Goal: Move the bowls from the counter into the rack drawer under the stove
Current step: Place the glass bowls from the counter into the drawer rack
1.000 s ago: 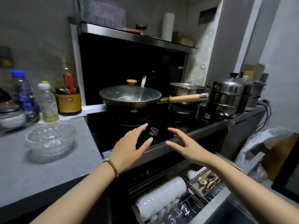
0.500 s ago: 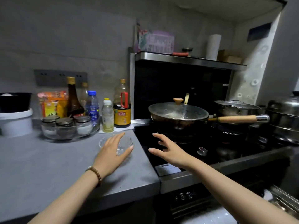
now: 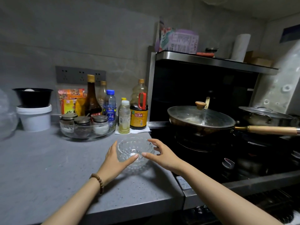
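Because the glass bowl (image 3: 135, 153) sits on the counter (image 3: 48, 168) right beside the stove (image 3: 203, 161), the left hand (image 3: 113, 161) and right hand (image 3: 163, 157) flank it with fingers spread, likely shaping a two-sided cupping hold for lifting.

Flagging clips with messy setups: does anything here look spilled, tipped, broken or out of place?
Nothing stands out. The glass bowl sits upright and whole on the counter, left hand and right hand either side of it. The bottles stand upright, the wok lid sits flat, no spill shows.
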### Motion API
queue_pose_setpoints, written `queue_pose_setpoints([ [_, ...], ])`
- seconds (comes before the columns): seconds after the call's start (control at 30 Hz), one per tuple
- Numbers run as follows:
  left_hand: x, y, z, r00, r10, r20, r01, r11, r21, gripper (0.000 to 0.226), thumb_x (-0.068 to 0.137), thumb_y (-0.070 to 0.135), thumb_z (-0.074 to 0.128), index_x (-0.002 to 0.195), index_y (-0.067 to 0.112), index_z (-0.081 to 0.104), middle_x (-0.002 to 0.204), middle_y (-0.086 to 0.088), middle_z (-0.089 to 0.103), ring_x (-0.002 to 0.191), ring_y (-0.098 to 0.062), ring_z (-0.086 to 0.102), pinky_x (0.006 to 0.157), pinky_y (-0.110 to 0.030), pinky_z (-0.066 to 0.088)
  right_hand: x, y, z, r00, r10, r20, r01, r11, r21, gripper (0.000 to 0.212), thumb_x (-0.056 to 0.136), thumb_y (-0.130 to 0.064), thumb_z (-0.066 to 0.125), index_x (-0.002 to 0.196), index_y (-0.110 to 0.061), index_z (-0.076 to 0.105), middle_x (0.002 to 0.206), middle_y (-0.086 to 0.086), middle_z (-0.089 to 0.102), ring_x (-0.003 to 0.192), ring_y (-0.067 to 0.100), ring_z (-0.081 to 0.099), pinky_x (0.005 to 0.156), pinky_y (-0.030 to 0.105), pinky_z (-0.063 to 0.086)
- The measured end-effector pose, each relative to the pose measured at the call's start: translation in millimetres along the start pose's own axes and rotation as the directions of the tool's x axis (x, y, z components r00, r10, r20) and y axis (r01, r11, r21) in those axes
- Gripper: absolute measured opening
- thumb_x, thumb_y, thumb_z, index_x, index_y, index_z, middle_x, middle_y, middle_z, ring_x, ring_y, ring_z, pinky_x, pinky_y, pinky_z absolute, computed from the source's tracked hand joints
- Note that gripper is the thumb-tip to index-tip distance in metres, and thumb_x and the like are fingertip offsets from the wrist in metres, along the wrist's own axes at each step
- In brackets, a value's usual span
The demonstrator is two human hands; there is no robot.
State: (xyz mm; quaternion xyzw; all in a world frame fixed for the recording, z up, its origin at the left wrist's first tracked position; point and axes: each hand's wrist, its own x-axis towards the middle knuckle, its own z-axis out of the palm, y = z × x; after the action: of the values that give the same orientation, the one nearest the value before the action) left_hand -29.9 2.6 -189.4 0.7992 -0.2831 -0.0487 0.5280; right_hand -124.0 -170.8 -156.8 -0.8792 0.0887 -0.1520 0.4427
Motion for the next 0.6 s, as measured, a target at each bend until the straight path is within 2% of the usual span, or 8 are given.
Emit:
queue_pose_setpoints([
  [0.07,1,-4,-2,1.0,-0.003,0.003,0.004,1.0,-0.026,0.114,0.053,0.069,0.07,0.145,0.023,0.021,0.152,-0.001,0.026,0.137,-0.019,0.03,0.112,-0.037,0.028,3,3,2,1.0,0.009,0.008,-0.009,1.0,0.007,0.074,0.076,-0.044,0.073,0.139,-0.027,0.04,0.148,-0.002,0.04,0.138,0.018,0.035,0.109,0.034,0.037],
  [0.13,3,-7,-3,1.0,0.025,0.017,-0.024,0.999,-0.039,0.101,0.053,0.07,0.072,0.137,0.032,0.031,0.146,0.0,0.034,0.126,-0.014,0.038,0.106,-0.031,0.032,5,6,3,1.0,0.015,0.015,-0.016,0.999,0.034,0.074,0.075,-0.042,0.074,0.139,-0.027,0.04,0.148,-0.001,0.041,0.139,0.017,0.033,0.11,0.032,0.034],
  [0.23,4,-9,-3,0.998,0.065,0.022,-0.064,0.997,-0.047,0.088,0.06,0.061,0.074,0.134,0.035,0.033,0.142,0.002,0.035,0.117,-0.007,0.036,0.102,-0.027,0.032,5,9,6,1.0,0.023,0.007,-0.024,0.998,0.064,0.073,0.074,-0.039,0.075,0.138,-0.027,0.042,0.147,-0.001,0.041,0.139,0.014,0.032,0.104,0.023,0.03],
  [0.4,3,-13,-3,0.998,0.056,0.002,-0.056,0.997,-0.052,0.11,0.04,0.084,0.062,0.136,0.038,0.032,0.144,0.003,0.033,0.127,-0.012,0.035,0.106,-0.034,0.032,4,11,10,0.999,0.007,-0.05,-0.003,0.997,0.073,0.071,0.067,-0.045,0.08,0.13,-0.032,0.051,0.14,-0.005,0.049,0.133,0.009,0.04,0.106,0.023,0.031],
  [0.53,3,-2,-4,0.994,0.1,-0.042,-0.101,0.995,-0.026,0.108,0.043,0.083,0.059,0.138,0.044,0.025,0.144,0.01,0.03,0.135,-0.013,0.026,0.11,-0.041,0.028,-1,1,4,0.992,-0.073,-0.102,0.08,0.995,0.065,0.061,0.069,-0.044,0.078,0.125,-0.031,0.056,0.135,-0.013,0.051,0.127,0.002,0.042,0.1,0.018,0.028],
  [0.6,5,10,-5,0.986,0.148,-0.07,-0.153,0.985,-0.075,0.106,0.045,0.085,0.06,0.137,0.046,0.024,0.147,0.011,0.03,0.136,-0.012,0.027,0.111,-0.045,0.03,-3,-8,-3,0.983,-0.116,-0.143,0.13,0.987,0.095,0.051,0.069,-0.043,0.077,0.116,-0.029,0.062,0.127,-0.013,0.058,0.12,-0.002,0.047,0.101,0.018,0.031],
])
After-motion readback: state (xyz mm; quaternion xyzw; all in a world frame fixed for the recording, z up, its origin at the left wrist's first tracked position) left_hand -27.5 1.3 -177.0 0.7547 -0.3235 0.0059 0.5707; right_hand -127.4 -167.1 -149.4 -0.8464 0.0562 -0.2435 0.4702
